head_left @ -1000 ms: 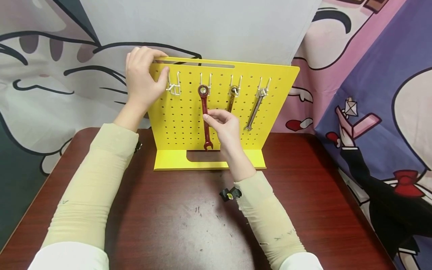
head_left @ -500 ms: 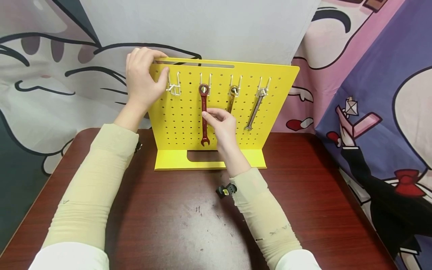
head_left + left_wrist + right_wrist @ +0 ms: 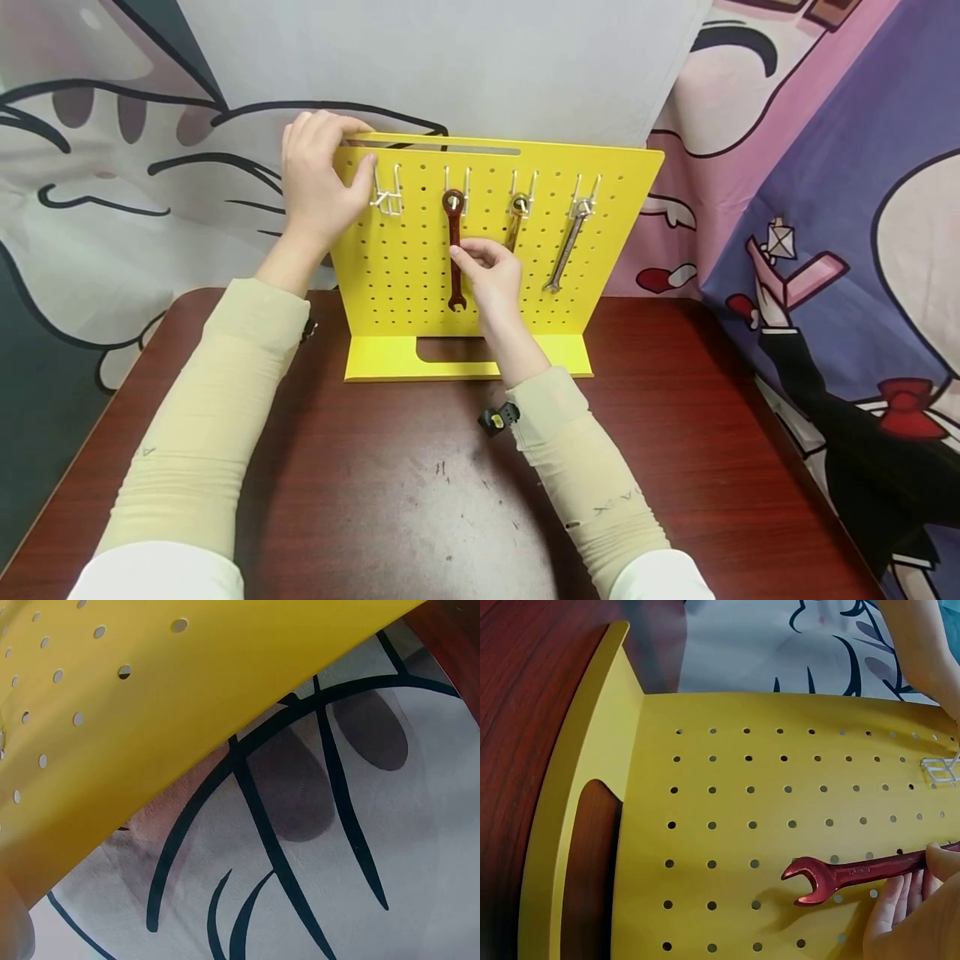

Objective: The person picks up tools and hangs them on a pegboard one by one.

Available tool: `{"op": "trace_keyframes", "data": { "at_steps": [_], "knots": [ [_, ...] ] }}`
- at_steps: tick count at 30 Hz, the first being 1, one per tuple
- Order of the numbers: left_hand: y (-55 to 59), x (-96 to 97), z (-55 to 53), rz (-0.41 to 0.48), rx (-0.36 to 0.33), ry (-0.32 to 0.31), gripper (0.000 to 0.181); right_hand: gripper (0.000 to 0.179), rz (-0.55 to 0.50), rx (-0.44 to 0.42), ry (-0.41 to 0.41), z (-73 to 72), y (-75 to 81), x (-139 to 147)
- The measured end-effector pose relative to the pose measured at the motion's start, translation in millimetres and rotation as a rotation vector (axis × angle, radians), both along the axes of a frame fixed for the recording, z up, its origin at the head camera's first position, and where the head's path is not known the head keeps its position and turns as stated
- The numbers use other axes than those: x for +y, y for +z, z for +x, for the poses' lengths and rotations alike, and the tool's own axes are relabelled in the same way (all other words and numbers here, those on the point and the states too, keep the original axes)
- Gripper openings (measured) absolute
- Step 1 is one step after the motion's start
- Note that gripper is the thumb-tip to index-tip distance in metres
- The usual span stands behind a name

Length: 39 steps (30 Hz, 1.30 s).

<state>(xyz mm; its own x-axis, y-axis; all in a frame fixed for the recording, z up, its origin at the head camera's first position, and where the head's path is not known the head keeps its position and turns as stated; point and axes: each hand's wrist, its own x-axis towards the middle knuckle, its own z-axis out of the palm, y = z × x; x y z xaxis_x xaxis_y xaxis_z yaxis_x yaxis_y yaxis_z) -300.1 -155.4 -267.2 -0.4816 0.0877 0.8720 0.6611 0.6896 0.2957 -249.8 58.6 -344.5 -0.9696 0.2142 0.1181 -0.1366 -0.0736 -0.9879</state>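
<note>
My left hand grips the upper left corner of a yellow pegboard, thumb in front and fingers over the top edge. With thumb and fingers, my right hand pinches the shaft of a red combination wrench. The wrench hangs upright, its ring end up at the second hook and the hook's tip showing inside the ring. In the right wrist view its open end stands just off the board. A gold wrench, partly behind my right hand, and a silver wrench hang on hooks to the right.
The leftmost white wire hook bears no wrench. The pegboard's base stands on a dark red wooden table. Printed cloth and a pale panel rise close behind.
The red wrench's lower end has risen and swung in toward the board, and the hook's tip shows more plainly in its ring. My right hand moved slightly left; my left hand keeps its grip.
</note>
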Motion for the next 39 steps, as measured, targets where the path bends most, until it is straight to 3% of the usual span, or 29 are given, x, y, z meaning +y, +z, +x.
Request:
{"op": "trace_keyframes", "data": {
  "at_steps": [24, 35, 39],
  "knots": [
    [0.3, -0.5, 1.3, -0.008, 0.004, 0.003, 0.027, 0.022, 0.009, 0.027, 0.031, 6.0, -10.2, 6],
    [-0.1, -1.0, 0.4, -0.007, 0.006, 0.001, 0.027, 0.024, -0.007, -0.020, 0.064, 24.5, -28.0, 21],
    [0.2, -0.6, 0.9, -0.004, 0.001, -0.001, 0.027, 0.025, 0.030, -0.035, 0.090, 35.3, -34.6, 33]
  ]
}}
